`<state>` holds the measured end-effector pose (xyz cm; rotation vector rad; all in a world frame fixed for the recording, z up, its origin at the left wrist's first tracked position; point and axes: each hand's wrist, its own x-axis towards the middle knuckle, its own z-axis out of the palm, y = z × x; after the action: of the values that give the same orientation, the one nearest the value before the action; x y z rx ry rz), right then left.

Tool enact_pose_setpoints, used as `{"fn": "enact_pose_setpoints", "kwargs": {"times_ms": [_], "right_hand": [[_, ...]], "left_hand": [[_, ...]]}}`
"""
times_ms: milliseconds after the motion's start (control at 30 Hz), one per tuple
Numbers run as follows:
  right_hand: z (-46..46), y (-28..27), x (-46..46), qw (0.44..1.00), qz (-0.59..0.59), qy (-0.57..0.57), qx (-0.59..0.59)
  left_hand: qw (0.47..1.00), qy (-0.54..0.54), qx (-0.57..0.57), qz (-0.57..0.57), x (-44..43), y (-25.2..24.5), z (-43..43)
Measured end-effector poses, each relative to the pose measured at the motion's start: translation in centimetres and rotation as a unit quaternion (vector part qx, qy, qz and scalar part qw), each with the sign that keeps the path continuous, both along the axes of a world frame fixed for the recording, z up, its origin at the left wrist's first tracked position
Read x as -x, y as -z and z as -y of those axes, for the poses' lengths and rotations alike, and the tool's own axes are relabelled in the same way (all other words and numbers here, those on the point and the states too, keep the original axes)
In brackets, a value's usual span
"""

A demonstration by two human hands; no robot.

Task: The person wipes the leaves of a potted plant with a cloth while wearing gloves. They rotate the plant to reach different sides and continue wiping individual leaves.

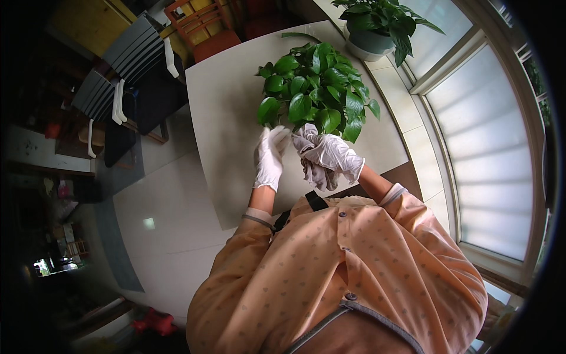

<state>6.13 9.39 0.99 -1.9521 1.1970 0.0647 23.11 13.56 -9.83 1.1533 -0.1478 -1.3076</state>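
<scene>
A leafy green pothos plant (314, 88) stands on the pale table (230, 119) before me; its foliage hides whatever holds it. My right hand (334, 152), in a white disposable glove, grips a crumpled greyish cloth (320, 175) just below the plant's near leaves. Part of the cloth sticks up past the fingers and part hangs beneath the palm. My left hand (270, 155), gloved the same way, is beside the cloth at the near left edge of the foliage. Its fingers are slightly blurred, and whether they touch a leaf or stem is unclear.
A second potted plant (369, 42) stands on the tiled ledge (420, 141) along the frosted window (482, 155). On the table's far side lies a loose green leaf or stem (300, 35). Chairs with dark seats (161, 101) and a reddish wooden chair (212, 40) stand beyond the table.
</scene>
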Motion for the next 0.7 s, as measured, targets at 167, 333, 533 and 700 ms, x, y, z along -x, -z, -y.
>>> {"fn": "enact_pose_setpoints", "kwargs": {"times_ms": [167, 333, 533, 700], "right_hand": [[1.0, -0.4, -1.1, 0.979, 0.181, -0.007, 0.090], [3.6, -0.4, -6.4, 0.992, 0.072, 0.003, 0.102], [1.3, 1.5, -8.4, 0.994, -0.011, -0.024, 0.103], [-1.7, 1.9, -5.0, 0.999, 0.052, 0.003, 0.006]], "left_hand": [[0.992, -0.062, 0.099, -0.045, -4.5, 0.7, 0.2], [0.975, 0.019, 0.201, -0.097, -5.0, -2.1, 2.5], [0.966, 0.049, 0.182, -0.174, -4.9, -2.5, 2.3], [0.973, 0.028, 0.172, -0.152, -7.4, 2.4, 1.9]]}}
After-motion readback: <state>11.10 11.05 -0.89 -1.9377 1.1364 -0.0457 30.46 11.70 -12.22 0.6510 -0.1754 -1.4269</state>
